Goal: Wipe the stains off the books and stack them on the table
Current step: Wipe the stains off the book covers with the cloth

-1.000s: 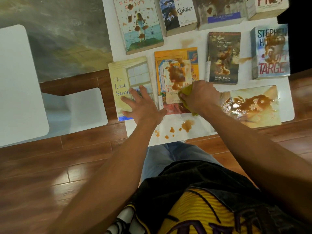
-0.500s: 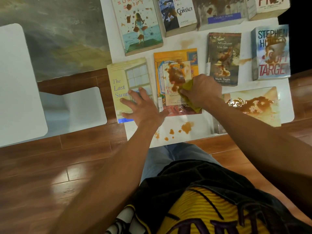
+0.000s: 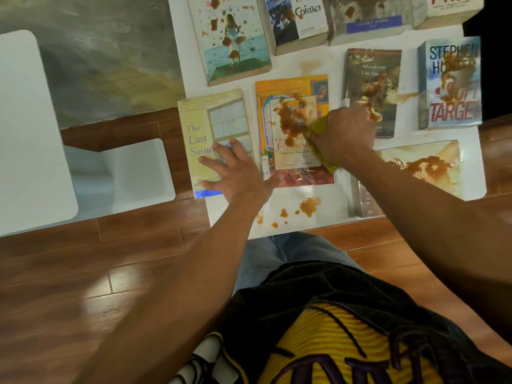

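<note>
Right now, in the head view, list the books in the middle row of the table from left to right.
The Last Summer book, under the left hand → orange book, being wiped by the right hand holding the yellow-green cloth → Tom Sawyer book → Soft Target book.

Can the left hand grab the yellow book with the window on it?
Probably yes. The left hand already lies flat and open on the yellow book, with nothing on top of it or in between. The right hand is busy with the cloth on the orange book beside it.
</note>
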The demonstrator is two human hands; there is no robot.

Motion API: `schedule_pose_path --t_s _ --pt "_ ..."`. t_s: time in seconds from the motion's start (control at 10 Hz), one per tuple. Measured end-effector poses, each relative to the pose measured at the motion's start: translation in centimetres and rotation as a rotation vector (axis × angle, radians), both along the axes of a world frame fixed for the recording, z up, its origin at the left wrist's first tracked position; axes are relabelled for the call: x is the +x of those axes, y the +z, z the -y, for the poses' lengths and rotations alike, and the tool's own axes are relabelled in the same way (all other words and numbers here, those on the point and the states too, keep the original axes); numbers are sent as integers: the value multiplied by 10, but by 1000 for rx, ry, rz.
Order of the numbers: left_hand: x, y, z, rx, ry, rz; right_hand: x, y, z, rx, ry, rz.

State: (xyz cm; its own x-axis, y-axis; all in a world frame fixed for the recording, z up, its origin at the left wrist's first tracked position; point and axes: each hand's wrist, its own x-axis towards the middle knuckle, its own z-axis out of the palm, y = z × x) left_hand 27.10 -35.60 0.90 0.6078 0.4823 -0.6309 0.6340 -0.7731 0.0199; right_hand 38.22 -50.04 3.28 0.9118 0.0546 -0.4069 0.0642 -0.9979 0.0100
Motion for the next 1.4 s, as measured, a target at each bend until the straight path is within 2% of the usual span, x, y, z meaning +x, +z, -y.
schedule_pose_path --t_s 0.1,0.3,0.4,0.6,0.7,0.9,1.0,1.2,1.3,1.4 --pt "2 0 2 -8 -9 -2 -4 1 4 -13 60 -37" --pt "0 -3 -1 -9 -3 1 14 9 -2 20 -21 11" --pt "0 -3 0 -8 -13 8 3 9 -1 -33 81 -42" --pt "0 -1 0 -12 -8 15 17 11 -3 14 -32 -10" --pt "-2 -2 1 -14 -11 9 8 12 -3 -43 77 -58" --pt "1 -1 0 -1 -18 11 34 10 0 30 -69 -2" --pt "2 -1 1 -2 -18 10 27 6 -2 -4 -3 -64" --pt "0 -1 0 9 -18 4 41 7 -2 42 -106 4" --pt "0 -1 1 5 -21 2 35 8 -5 7 -11 -61" --pt "2 0 3 3 -26 3 46 8 -2 30 -47 -33"
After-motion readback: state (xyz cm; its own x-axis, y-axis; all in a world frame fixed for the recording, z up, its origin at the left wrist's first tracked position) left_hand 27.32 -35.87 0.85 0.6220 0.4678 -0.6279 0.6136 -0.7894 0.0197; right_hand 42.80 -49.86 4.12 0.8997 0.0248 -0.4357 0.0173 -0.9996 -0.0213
